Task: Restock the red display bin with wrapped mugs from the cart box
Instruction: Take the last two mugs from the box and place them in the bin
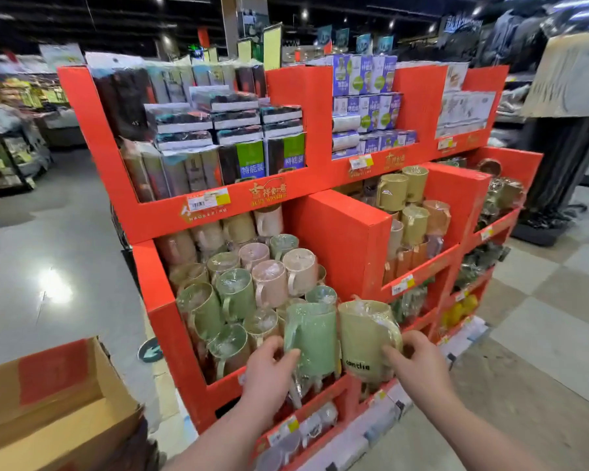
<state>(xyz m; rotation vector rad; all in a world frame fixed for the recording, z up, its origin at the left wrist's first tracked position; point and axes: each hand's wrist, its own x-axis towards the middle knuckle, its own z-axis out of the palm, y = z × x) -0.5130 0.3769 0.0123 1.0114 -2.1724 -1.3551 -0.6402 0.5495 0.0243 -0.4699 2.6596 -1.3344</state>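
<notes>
Wrapped mugs are what I am handling, two at once. In the head view, the only one I have, my left hand grips a green mug by its side. My right hand curls round a beige mug with dark lettering. Both mugs are roughly upright, side by side at the front right corner of the red display bin, just above its front rim. I judge this to be the placing step. Next, each mug needs a gap in the heaped pile, and should be set down gently so its neighbours do not slide over the low rim. The mugs' bases are hidden behind my hands and the rim, so I cannot tell whether they rest on anything, or whether the two touch. The cart box at lower left is cut off by the frame, so I cannot see what stock is left.
</notes>
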